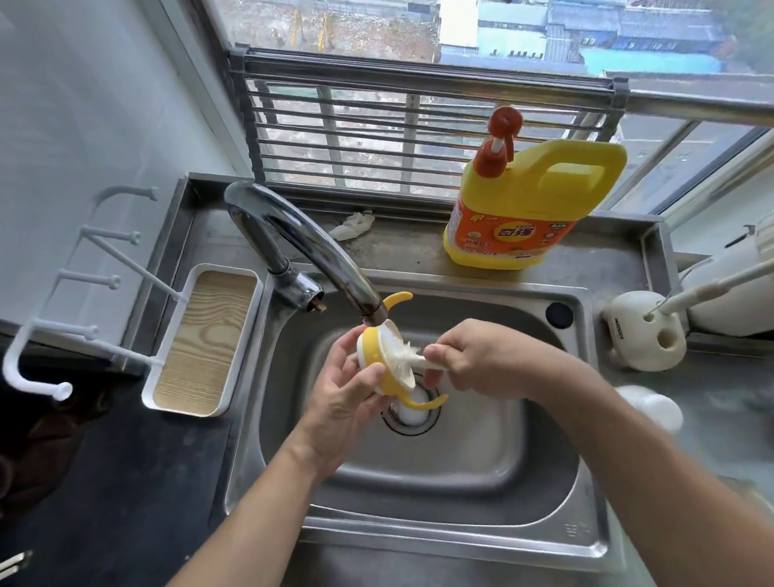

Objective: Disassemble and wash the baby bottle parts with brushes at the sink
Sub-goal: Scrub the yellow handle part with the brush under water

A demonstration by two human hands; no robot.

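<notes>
One yellow collar [373,345] from the baby bottle is sitting tilted in the person's left grip [341,388], whose fingers and thumb are curling round its rim. It is hanging right under the spout of the single faucet [280,227], above the drain near the middle of the sink [501,450]. Two curved yellow handles are sticking out of the collar, one pointing up beside the spout and one [422,401] pointing down over the drain.

The right grip [481,360] is clamping round the pale handle of one brush [403,357], and its white bristles are pressing into the collar's open inside. One round white part [412,411] is lying in the drain.

One yellow detergent jug [539,200] with a red pump is standing on the surface at the sink's back edge, toward the back right corner. Its orange label is carrying large printed characters, but they are showing too blurred to read.

At the sink's right edge one white holder [654,348] is resting on the surface, showing two dark holes, with one long white brush stem [719,286] leaning out of the upper hole. Small dark writing on the holder is too tiny to read. Just in front of it one white cap [649,408] is sitting.

Along the sink's left edge one white tray [205,342] with a wood-grain floor is lying, with a rack of five white pegs [90,332] rising beside it.
</notes>
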